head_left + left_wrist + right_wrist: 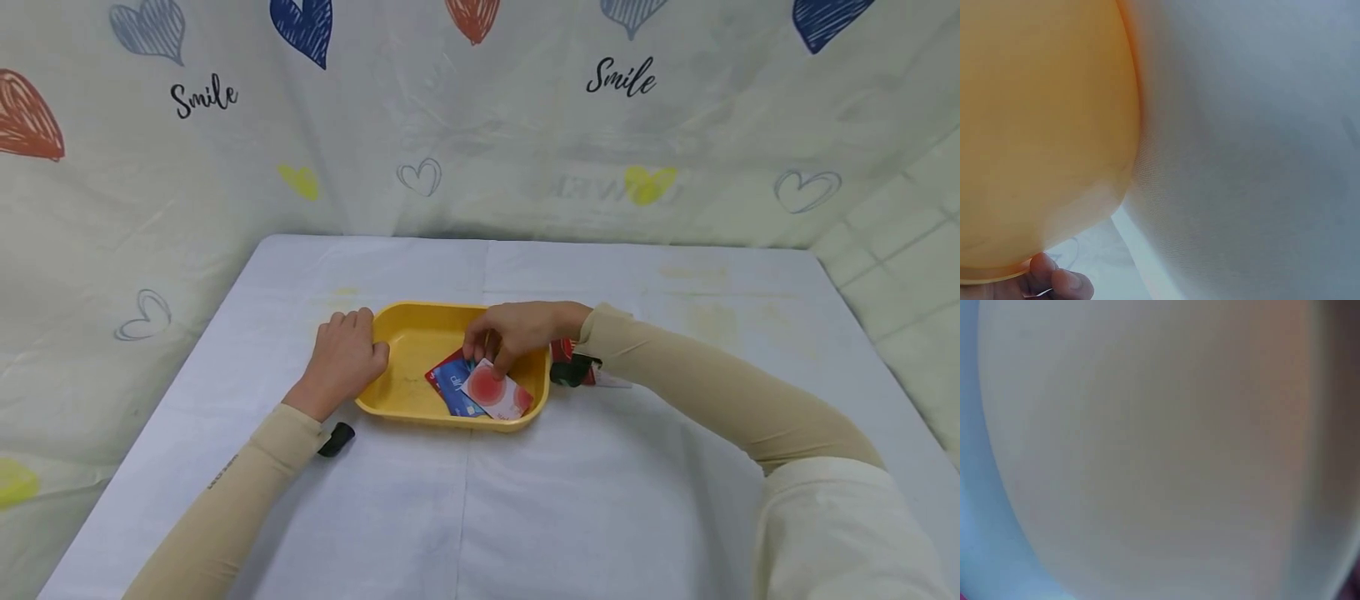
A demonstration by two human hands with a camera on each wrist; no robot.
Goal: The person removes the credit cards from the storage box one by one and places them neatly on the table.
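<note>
In the head view a yellow plastic tray (pixel 411 408) stands on the white-covered table. My left hand (pixel 341 358) grips its left end, and in the left wrist view the fingertips (pixel 1069 284) curl over the rim. Inside the tray's right half lie overlapping cards: a red card (pixel 432 379) at the back, a blue card (pixel 459 392) over it, and a white card with red circles (pixel 498 392) on top. My right hand (pixel 517 329) reaches in over the far rim, thumb and fingers pinching the white card's upper corner. A close, blurred pale surface fills most of the right wrist view.
Under my right wrist, just right of the tray, lies a partly hidden red-and-white item (pixel 611 381). Dark wrist cameras (pixel 337 439) hang below both cuffs. A heart-printed curtain (pixel 480 125) hangs behind the table's far edge.
</note>
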